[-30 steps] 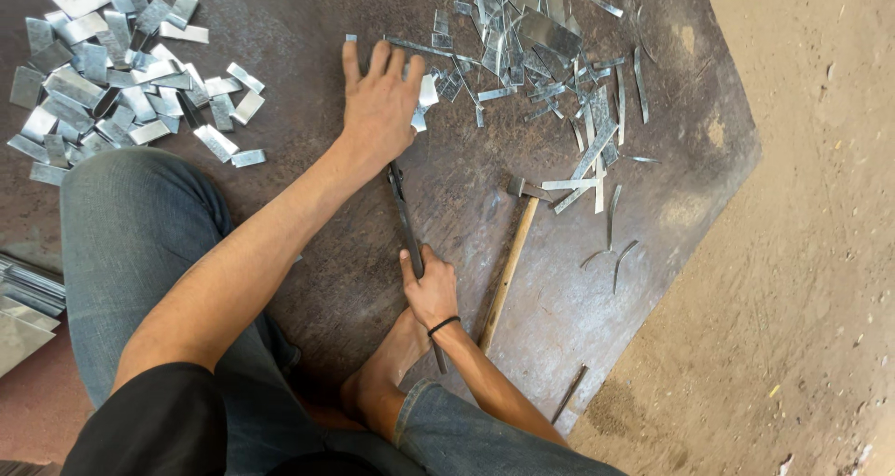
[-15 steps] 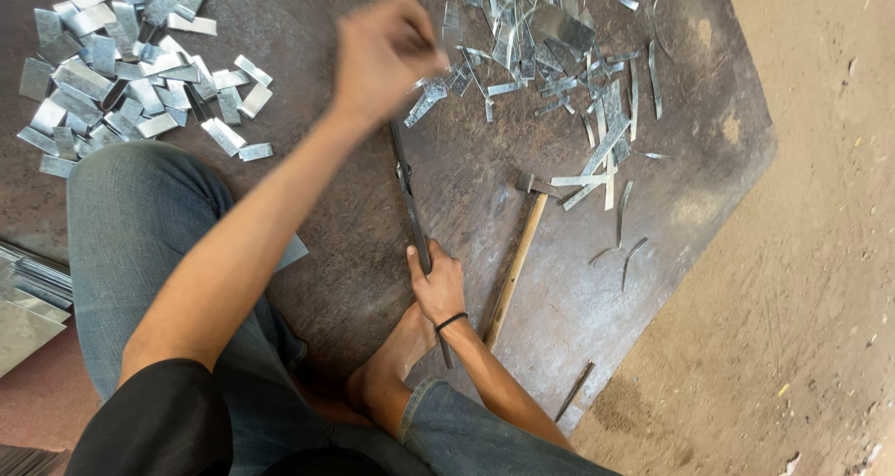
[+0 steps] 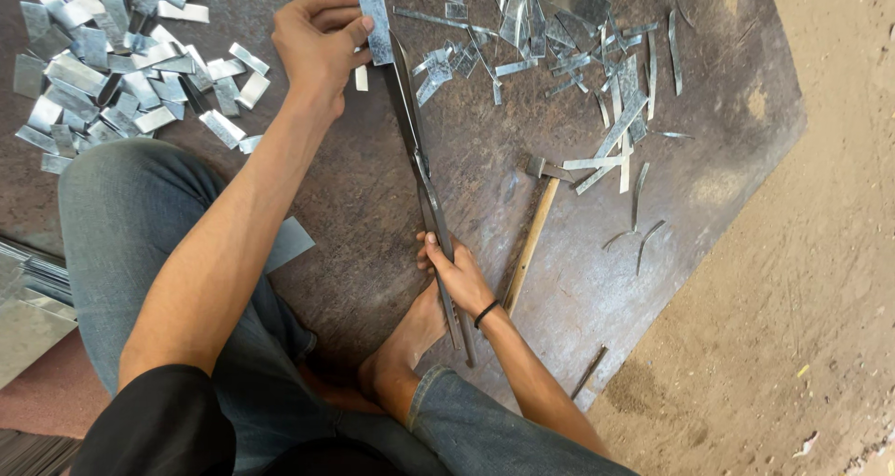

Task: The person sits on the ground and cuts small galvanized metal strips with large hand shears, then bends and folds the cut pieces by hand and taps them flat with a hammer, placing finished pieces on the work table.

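My left hand [image 3: 320, 42] grips a shiny metal strip [image 3: 373, 10] and holds it against the blades of long metal shears [image 3: 421, 173] that lie along the dark steel plate [image 3: 373, 224]. Lower down, my right hand [image 3: 457, 273] is closed around the shears' handles, beside my bare foot [image 3: 410, 336]. The shear handle ends are partly hidden under that hand and foot. Both arms reach out over my knees in blue jeans.
A heap of cut metal pieces [image 3: 112, 75] lies at the top left. Thin offcut strips [image 3: 578, 56] are scattered at the top right. A wooden-handled hammer [image 3: 533, 224] lies right of the shears. Stacked metal sheets [image 3: 28, 289] sit at the left edge. Sandy ground [image 3: 820, 252] lies at right.
My left hand left the scrap at the top, swung back, and now holds a metal strip at the shear blades. My right hand stayed on the handles.
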`<state>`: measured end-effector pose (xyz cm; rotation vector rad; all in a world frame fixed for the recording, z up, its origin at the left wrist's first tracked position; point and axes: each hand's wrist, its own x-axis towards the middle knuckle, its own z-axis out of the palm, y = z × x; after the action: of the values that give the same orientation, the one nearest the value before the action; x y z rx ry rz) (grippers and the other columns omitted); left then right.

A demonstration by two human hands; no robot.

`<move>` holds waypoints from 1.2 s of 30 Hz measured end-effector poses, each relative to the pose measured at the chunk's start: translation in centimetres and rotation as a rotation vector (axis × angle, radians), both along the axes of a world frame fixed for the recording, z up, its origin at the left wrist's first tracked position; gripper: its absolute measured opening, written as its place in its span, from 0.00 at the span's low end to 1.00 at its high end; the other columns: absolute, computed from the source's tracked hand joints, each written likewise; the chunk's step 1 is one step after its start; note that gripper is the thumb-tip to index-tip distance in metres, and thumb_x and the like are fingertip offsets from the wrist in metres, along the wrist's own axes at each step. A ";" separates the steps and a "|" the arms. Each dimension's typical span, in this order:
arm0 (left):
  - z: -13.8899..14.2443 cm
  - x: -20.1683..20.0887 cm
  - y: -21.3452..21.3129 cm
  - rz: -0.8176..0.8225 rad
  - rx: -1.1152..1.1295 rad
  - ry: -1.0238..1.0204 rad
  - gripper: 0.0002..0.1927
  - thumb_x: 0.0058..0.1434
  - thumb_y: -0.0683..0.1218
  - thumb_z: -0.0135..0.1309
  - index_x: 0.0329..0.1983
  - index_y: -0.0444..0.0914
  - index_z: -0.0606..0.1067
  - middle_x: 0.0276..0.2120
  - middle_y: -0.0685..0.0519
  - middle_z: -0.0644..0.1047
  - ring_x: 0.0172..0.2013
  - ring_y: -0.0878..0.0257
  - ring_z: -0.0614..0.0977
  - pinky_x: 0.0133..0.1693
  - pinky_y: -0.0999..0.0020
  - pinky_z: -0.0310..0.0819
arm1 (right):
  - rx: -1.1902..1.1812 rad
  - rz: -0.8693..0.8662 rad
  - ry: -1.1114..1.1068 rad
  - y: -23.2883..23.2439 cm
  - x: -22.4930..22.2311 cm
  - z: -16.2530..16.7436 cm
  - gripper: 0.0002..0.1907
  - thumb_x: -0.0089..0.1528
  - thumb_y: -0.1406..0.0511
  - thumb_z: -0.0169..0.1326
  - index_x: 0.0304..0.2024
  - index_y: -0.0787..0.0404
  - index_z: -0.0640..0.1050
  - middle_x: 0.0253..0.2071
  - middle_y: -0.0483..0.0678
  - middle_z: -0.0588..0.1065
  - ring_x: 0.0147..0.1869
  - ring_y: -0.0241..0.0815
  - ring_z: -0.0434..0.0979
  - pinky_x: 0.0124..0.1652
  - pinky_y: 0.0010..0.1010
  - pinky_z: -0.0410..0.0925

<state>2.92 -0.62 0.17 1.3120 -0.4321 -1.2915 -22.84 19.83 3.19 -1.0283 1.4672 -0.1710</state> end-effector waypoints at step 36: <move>-3.2 -1.3 1.6 -0.051 -0.077 0.087 0.08 0.64 0.31 0.62 0.43 0.29 0.75 0.37 0.46 0.83 0.37 0.56 0.89 0.38 0.57 0.89 | 0.021 0.014 0.084 -0.3 0.1 0.4 0.30 0.69 0.44 0.43 0.50 0.64 0.77 0.32 0.47 0.77 0.37 0.38 0.83 0.39 0.32 0.75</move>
<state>1.60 0.96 -3.02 1.1827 -0.4517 -1.3560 -22.78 19.53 3.61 -1.0395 1.5347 -0.1031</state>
